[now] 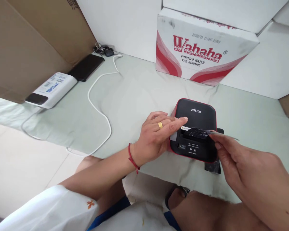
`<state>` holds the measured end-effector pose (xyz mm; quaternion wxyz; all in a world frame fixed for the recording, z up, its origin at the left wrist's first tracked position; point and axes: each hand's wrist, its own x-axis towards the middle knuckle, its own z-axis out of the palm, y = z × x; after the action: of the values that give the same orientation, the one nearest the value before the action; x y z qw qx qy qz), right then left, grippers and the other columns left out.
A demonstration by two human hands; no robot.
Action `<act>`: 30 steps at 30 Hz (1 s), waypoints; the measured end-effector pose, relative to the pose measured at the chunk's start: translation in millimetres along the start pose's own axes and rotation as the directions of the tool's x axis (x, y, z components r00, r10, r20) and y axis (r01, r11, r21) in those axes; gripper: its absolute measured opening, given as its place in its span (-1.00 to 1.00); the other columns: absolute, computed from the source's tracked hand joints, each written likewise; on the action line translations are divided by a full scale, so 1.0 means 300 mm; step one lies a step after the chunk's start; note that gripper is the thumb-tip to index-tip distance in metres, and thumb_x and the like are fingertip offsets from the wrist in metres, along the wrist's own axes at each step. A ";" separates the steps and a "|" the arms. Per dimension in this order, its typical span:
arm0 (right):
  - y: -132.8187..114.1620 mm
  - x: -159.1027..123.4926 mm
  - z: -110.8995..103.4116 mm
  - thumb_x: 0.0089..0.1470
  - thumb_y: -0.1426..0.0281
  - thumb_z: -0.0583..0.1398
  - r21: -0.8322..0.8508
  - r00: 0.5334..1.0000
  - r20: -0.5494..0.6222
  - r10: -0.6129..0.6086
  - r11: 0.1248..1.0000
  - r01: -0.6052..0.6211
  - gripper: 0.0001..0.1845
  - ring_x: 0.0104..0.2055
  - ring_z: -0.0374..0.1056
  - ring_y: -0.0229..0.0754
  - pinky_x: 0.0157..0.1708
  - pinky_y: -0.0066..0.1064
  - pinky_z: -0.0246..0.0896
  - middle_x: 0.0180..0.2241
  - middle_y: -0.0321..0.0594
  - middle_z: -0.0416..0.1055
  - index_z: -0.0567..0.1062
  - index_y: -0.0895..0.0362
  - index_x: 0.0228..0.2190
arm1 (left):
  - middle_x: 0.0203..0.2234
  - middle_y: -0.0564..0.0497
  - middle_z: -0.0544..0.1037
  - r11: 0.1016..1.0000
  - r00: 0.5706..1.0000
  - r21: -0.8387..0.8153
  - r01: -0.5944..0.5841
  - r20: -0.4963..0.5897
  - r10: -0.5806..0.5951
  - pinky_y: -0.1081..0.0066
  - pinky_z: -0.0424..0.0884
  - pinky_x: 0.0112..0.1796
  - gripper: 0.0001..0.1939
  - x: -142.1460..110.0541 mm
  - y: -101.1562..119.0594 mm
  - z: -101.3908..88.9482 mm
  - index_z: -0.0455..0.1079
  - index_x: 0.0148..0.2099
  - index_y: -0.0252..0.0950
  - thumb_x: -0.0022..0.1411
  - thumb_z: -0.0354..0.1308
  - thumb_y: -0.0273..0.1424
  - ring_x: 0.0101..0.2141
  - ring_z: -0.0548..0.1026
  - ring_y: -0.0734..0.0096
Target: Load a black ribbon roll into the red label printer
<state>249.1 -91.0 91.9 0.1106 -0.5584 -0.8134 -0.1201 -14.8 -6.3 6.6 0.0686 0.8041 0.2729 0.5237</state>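
Note:
A small black receipt printer [197, 117] with red sides lies on the pale green cloth. My left hand [156, 131], wearing a gold ring and a red cord bracelet, holds its left side, with the thumb resting on the top. Over the printer's slot bends a thin dark strip [195, 132] with light streaks. At the slot's right end, my right hand [233, 154] pinches this strip between thumb and fingers. Part of the strip is covered by those fingers, and I cannot tell what it is made of.
A Wahaba-style red-and-white water carton [197, 61] stands behind the printer. To the left are a white power bank [50, 91], a dark phone [86, 67], keys [103, 49] and a white cable [90, 96]. A dark object [213, 167] lies by the printer's near right corner.

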 end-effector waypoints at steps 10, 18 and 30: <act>0.018 0.037 -0.026 0.59 0.21 0.24 0.320 0.992 -0.003 0.125 0.940 -0.118 -0.62 -0.38 0.70 -0.21 -0.38 -0.42 0.56 -0.07 -0.27 0.83 0.66 0.02 0.26 | 0.24 -0.13 0.68 0.853 0.953 -0.429 0.298 0.179 -0.243 -0.03 0.56 0.35 -0.25 -0.012 -0.020 -0.006 0.35 0.63 -0.03 0.47 0.31 -0.32 0.24 0.63 0.00; 0.013 0.039 -0.042 0.45 0.54 0.18 0.437 0.995 0.077 -0.066 0.899 0.025 -0.46 -0.21 0.59 -0.32 -0.46 -0.53 0.34 0.08 -0.21 0.66 0.55 -0.10 0.32 | 0.74 0.06 0.19 0.360 0.759 -0.686 0.632 0.455 -0.466 -0.21 0.17 0.67 0.09 -0.045 -0.109 0.060 0.19 0.69 0.19 0.20 0.49 -0.25 0.74 0.07 -0.13; 0.001 0.059 -0.023 0.41 0.62 0.16 0.494 0.998 0.052 -0.019 0.869 -0.009 -0.54 -0.16 0.67 -0.28 -0.25 -0.48 0.53 -0.02 -0.24 0.71 0.70 -0.04 0.08 | 0.77 0.20 0.06 0.191 0.667 -0.675 0.713 0.568 -0.481 0.18 0.78 0.18 0.33 -0.054 -0.129 0.056 -0.12 0.75 0.49 0.13 0.41 -0.42 0.73 0.13 -0.04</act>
<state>243.6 -77.4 104.1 0.2268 -0.5126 -0.8212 0.1070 -19.2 20.9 -29.1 0.6920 0.5327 0.2523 0.4168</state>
